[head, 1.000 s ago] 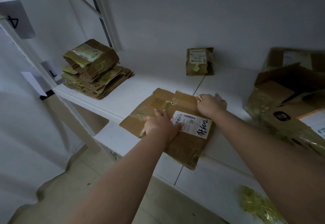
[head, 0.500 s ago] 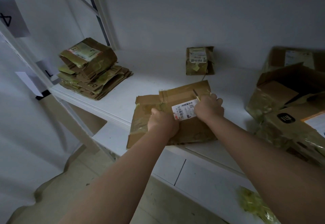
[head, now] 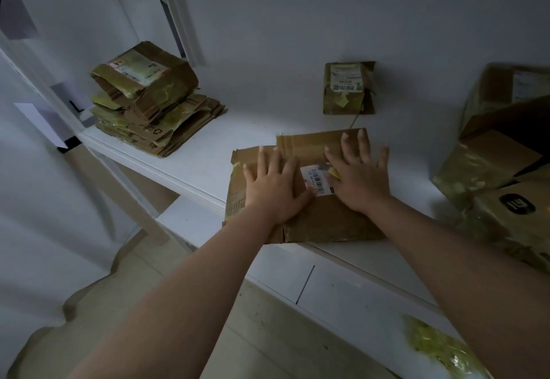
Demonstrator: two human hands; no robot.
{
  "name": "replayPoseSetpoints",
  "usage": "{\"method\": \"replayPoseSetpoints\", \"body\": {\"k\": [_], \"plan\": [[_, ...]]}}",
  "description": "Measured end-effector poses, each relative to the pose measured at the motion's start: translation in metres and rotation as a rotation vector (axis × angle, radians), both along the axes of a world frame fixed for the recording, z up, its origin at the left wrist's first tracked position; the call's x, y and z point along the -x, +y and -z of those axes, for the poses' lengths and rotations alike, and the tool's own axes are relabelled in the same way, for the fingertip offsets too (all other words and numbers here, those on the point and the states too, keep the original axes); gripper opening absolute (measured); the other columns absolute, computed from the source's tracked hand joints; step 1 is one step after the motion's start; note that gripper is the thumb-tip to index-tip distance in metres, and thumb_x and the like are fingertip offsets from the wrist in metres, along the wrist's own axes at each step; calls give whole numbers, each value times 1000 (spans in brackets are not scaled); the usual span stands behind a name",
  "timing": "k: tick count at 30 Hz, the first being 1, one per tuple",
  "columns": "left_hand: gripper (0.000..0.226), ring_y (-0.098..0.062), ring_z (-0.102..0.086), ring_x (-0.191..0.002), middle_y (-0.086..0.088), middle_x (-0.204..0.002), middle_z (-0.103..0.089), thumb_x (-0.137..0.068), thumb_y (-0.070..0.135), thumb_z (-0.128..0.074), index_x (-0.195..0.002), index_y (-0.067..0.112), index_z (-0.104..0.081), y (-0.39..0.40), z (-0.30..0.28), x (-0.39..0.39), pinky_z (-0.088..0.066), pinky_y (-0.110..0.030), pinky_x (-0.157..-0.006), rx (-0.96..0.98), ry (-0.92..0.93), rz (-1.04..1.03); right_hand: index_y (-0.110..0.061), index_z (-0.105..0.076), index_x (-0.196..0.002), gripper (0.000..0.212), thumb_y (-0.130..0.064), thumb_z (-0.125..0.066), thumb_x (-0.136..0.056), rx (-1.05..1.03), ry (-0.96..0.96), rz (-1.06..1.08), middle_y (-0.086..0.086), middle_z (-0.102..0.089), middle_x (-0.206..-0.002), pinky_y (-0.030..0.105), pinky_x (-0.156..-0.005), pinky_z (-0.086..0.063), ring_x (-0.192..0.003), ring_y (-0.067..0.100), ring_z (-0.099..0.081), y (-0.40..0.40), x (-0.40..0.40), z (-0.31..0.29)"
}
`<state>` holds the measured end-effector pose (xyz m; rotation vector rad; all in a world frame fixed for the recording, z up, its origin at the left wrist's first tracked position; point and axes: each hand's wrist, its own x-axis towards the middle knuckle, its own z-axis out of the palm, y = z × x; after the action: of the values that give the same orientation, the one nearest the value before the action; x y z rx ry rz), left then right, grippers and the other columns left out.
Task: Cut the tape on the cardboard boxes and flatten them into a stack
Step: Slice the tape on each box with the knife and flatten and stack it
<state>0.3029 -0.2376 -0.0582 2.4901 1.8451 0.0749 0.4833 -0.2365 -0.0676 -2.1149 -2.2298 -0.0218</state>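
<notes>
White shelf point(head: 196, 167), dim light, wall close behind. At the far left of the shelf sits a stack point(head: 154, 110) of flattened cardboard, its top piece humped and labelled, edges ragged with yellowish tape. At the back, against the wall, a small taped box point(head: 346, 88) stands upright, well apart from the hands. Right side is crowded: an open box point(head: 488, 158) with flaps up, another box behind it at the frame edge, and a logo box point(head: 518, 209) nearer the person, all near but not touching the work piece as far as can be seen. Loose yellowish tape scraps point(head: 434, 346) lie on a lower ledge at bottom right. Floor shows below left. The flattened box point(head: 321, 217) lies flat near the shelf's front edge, its near end slightly overhanging; its long axis runs roughly left to right, with a narrower flap stepping out toward the back. A white barcode label point(head: 315, 180) sits on top between the hands. Left hand point(head: 275, 183) lies palm down with fingers straight and spread, pressing the left part of the cardboard, gripping nothing. Right hand point(head: 358, 173) does the same on the right part, fingers splayed toward the wall, palm flat; a small yellowish bit shows at its thumb side beside the label, what it is cannot be told. Both forearms reach in from below.
</notes>
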Motion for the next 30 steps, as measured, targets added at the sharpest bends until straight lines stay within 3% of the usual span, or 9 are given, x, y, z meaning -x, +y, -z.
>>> {"method": "replayPoseSetpoints", "body": {"k": [2,4,16,23,27,28,30], "plan": [[85,-33,22,-144,-2,-161,13,-83,80,-20,-152,38,6,2,14,0,4,-69,-111,42,47,46,-39,-1,-150,59,-54,-24,-97,116,56,12,2,16,-159,60,-113,8,-143,29,23,3,-2,11],[83,-31,21,-145,2,-161,15,-82,81,-11,-150,41,12,4,26,1,4,-68,-111,66,57,49,-40,1,-150,59,-52,-24,-98,169,115,25,1,16,-159,56,-116,2,-144,27,20,8,-2,19],[83,-30,13,-147,4,-162,9,-81,81,-7,-151,41,9,12,34,1,2,-67,-112,54,39,45,-37,3,-150,60,-51,-23,-98,144,97,41,2,13,-159,52,-117,2,-145,27,16,13,-1,24],[94,-29,18,-146,1,-161,16,-74,88,-10,-151,38,12,10,31,3,6,-65,-113,81,19,51,-21,-18,-151,57,-42,-30,-99,-27,127,32,8,-10,-159,45,-119,-2,-147,26,-1,4,0,26],[95,-29,17,-146,0,-161,13,-72,90,-12,-151,40,11,11,34,2,6,-64,-112,74,46,38,-16,-29,-148,53,-35,-38,-99,-13,264,41,8,-18,-158,44,-119,-8,-147,23,-6,12,1,27],[96,-29,17,-147,0,-161,12,-73,89,-13,-151,40,10,11,33,2,6,-64,-111,71,44,42,-14,-35,-145,49,-33,-39,-99,-36,358,63,9,-24,-156,43,-118,-13,-146,24,-12,10,2,24],[95,-28,15,-147,-1,-162,8,-76,87,-21,-152,38,5,10,31,5,8,-63,-112,74,-41,54,-11,-50,-133,40,-32,-35,-102,-118,663,137,13,-47,-141,39,-106,-35,-132,28,-41,5,-2,19]]}}
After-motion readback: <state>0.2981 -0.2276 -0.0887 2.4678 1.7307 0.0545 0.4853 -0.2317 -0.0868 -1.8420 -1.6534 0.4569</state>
